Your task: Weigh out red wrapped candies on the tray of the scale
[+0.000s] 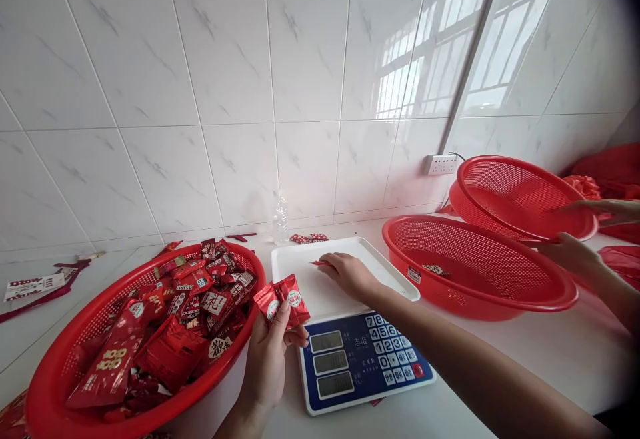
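My left hand is closed on red candy packets with white round labels, held over the near left edge of the weighing scale. Over the scale's white tray, my right hand has its fingers pinched together. A small red piece shows at its fingertips; its kind I cannot make out. To the left stands a red plastic basket heaped with red snack packets of several sizes.
At the right, another red basket holds a small packet. Another person's hands hold a tilted red basket behind it. A clear plastic bottle and red packets lie by the tiled wall, below a power strip.
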A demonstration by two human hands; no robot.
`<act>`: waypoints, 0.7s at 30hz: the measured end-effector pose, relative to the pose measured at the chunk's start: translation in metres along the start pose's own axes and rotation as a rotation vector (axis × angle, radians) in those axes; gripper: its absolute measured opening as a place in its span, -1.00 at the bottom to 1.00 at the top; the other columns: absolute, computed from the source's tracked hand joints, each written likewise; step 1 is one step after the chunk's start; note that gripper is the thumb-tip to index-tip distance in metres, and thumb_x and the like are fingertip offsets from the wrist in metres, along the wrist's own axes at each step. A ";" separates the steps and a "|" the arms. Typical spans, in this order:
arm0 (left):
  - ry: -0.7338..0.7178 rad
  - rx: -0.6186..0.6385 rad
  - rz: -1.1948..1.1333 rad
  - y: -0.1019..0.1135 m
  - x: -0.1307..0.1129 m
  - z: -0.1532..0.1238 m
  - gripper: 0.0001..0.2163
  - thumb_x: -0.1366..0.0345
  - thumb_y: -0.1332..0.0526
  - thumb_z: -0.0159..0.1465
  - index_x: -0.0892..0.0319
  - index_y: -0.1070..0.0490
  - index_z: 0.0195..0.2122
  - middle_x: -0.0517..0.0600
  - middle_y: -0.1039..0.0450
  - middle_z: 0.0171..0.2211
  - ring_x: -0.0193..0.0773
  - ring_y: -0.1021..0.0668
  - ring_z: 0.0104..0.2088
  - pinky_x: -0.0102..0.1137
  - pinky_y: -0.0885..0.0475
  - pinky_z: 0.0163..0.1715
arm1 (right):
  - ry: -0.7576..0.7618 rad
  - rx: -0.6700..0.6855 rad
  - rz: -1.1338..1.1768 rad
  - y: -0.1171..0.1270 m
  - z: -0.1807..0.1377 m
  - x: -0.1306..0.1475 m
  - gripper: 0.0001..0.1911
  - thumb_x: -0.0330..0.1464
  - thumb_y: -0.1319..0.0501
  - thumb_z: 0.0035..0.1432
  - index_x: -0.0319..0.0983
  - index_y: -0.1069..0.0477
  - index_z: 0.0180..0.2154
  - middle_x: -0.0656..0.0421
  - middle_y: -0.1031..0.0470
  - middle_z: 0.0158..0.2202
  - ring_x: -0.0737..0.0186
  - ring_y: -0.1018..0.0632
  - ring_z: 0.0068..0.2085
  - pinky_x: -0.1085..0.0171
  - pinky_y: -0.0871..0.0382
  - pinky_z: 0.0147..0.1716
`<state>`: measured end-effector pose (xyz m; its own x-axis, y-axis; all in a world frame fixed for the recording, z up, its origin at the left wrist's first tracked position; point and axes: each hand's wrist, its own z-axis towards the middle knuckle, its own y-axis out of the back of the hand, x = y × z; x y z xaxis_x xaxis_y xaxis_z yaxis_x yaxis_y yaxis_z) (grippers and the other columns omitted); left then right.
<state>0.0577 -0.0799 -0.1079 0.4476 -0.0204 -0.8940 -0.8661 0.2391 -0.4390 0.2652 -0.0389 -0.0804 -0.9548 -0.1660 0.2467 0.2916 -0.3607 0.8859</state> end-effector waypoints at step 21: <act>0.050 0.060 0.062 -0.002 -0.001 -0.003 -0.66 0.02 -0.33 0.12 0.19 -0.39 -0.30 -0.08 -0.45 -0.47 -0.30 -0.52 -0.48 -0.43 -0.46 -0.53 | -0.345 -0.287 -0.235 0.075 -0.057 -0.124 -0.61 -0.16 -0.09 0.18 -0.23 -0.48 -0.09 -0.07 -0.55 -0.07 -0.12 -0.54 -0.07 0.07 -0.44 -0.31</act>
<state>0.0586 -0.0835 -0.1063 0.3807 -0.0516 -0.9233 -0.8762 0.2991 -0.3780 0.4088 -0.0975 -0.0668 -0.9461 0.2453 0.2114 0.0240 -0.5979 0.8012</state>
